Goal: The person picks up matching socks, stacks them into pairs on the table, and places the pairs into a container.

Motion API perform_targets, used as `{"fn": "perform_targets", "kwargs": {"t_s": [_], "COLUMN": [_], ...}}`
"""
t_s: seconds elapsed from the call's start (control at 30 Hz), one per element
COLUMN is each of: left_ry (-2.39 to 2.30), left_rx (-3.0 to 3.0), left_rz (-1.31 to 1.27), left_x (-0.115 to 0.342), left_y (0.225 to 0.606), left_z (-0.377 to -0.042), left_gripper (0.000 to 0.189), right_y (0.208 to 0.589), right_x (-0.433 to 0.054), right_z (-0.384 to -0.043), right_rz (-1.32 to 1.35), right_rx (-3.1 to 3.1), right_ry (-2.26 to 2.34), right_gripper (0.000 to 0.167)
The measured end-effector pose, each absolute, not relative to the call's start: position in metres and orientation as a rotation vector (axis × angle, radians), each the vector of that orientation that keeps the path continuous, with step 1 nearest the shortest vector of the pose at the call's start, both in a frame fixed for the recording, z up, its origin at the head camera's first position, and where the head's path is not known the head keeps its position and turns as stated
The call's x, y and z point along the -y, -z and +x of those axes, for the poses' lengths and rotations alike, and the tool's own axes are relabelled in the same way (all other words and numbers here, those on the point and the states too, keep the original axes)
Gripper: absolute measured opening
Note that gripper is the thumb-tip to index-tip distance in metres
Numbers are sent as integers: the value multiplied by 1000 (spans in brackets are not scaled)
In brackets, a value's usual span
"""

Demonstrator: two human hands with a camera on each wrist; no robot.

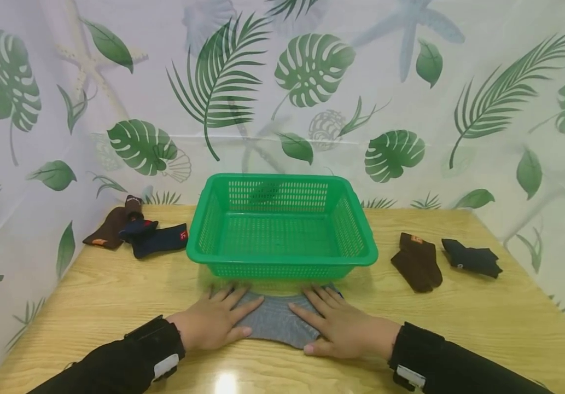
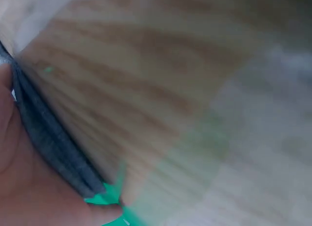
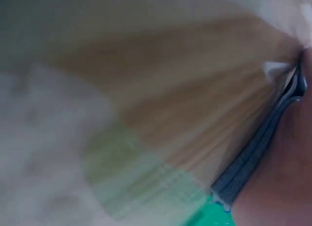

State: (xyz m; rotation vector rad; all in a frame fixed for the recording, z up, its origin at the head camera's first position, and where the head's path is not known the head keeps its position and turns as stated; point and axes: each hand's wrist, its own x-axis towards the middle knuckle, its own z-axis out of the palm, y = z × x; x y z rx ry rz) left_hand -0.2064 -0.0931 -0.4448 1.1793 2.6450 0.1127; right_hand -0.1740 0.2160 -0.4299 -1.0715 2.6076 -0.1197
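A grey sock [image 1: 277,323] lies stretched sideways on the table in front of the green basket, with a bit of blue at its right end. My left hand [image 1: 213,322] rests on its left part, fingers spread and straight. On the right part, my right hand [image 1: 341,325] presses down in the same way. Both palms cover the sock's ends, so those are partly hidden. The left wrist view shows the fabric edge [image 2: 53,143] alongside the hand; the right wrist view shows a layered edge [image 3: 258,148] by the other hand.
The green plastic basket [image 1: 282,260] stands just beyond my fingertips with nothing in it. Brown socks [image 1: 111,229] and navy socks [image 1: 161,242] lie to its left. More brown socks [image 1: 417,262] and a dark pair [image 1: 471,259] lie right. A leaf-patterned sheet [image 1: 331,164] hangs behind.
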Motion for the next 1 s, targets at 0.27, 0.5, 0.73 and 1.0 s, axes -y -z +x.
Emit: {"fn": "perform_targets", "kwargs": {"t_s": [0.27, 0.5, 0.73, 1.0], "left_ry": [-107, -363, -488, -844], "left_rx": [-2621, -2623, -2846, -2716], "left_rz": [1113, 988, 547, 420], "left_x": [89, 93, 121, 123], "left_y": [436, 405, 397, 413], "left_z": [-206, -202, -205, -211], "left_gripper": [65, 68, 47, 43], "right_y": [421, 411, 405, 415], "right_x": [-221, -227, -240, -242], "right_z": [-173, -174, -178, -186], "right_rz": [-1074, -968, -555, -342], "right_rx": [-2559, -2713, -3017, -2932], "right_ry": [260, 469, 502, 587], "right_gripper": [75, 59, 27, 28]}}
